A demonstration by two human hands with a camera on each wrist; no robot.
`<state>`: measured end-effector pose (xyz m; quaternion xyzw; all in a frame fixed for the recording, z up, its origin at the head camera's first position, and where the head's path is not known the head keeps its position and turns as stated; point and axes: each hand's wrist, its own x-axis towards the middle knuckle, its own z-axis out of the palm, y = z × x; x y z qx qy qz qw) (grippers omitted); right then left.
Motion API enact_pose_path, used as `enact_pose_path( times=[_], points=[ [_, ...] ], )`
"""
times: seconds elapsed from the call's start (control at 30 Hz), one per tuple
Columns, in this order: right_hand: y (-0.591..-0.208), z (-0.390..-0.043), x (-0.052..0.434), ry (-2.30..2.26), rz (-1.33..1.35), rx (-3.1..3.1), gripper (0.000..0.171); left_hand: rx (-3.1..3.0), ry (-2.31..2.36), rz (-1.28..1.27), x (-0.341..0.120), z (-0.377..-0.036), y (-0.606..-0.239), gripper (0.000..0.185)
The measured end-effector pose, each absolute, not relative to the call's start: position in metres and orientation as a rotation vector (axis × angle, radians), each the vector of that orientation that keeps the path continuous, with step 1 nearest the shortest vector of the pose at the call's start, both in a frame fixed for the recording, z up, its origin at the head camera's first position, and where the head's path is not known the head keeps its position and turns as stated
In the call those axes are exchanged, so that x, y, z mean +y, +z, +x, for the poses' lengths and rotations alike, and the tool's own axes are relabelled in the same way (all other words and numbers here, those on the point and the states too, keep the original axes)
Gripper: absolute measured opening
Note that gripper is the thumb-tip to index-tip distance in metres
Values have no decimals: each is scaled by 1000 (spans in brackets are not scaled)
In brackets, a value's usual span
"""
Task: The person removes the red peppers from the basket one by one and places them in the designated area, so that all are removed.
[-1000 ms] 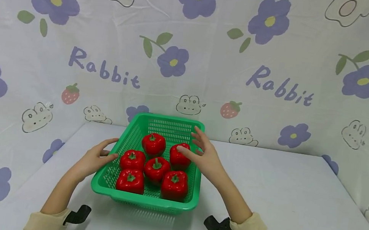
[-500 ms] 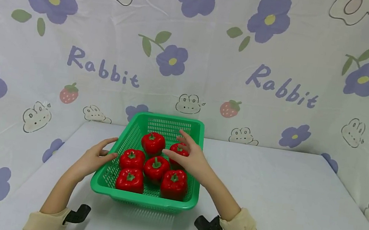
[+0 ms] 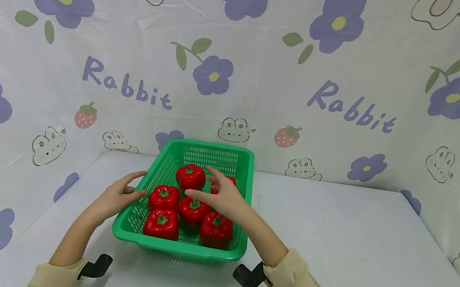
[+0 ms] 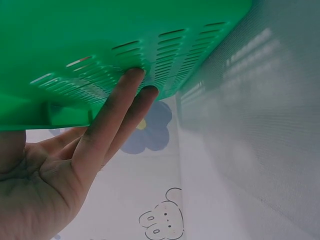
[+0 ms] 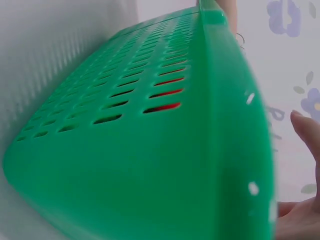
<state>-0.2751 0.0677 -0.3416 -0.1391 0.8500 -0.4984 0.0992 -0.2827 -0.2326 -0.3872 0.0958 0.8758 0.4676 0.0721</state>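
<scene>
A green slotted basket stands on the table and holds several red bell peppers. My left hand lies against the basket's left wall with straight fingers; in the left wrist view its fingertips touch the slotted side. My right hand hovers open inside the basket, fingers spread over the middle pepper and hiding most of the back right pepper. The back left pepper stands just beyond its fingertips. The right wrist view shows the basket's outer wall close up.
The basket sits near the middle front of a pale grey table. A flower and rabbit printed cloth hangs behind and on both sides. Bare table lies to the right and left of the basket.
My right hand has moved left and inward from the basket's right rim to over the peppers in the middle. The left hand has stayed against the left wall.
</scene>
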Motion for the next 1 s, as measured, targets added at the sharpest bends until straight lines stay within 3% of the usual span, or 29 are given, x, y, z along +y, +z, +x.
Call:
enact_pose_path(
  times=[1.0],
  points=[
    [-346, -284, 46, -1344, -191, 2383, 86, 2654, 1375, 303, -233, -279, -386, 67]
  ],
)
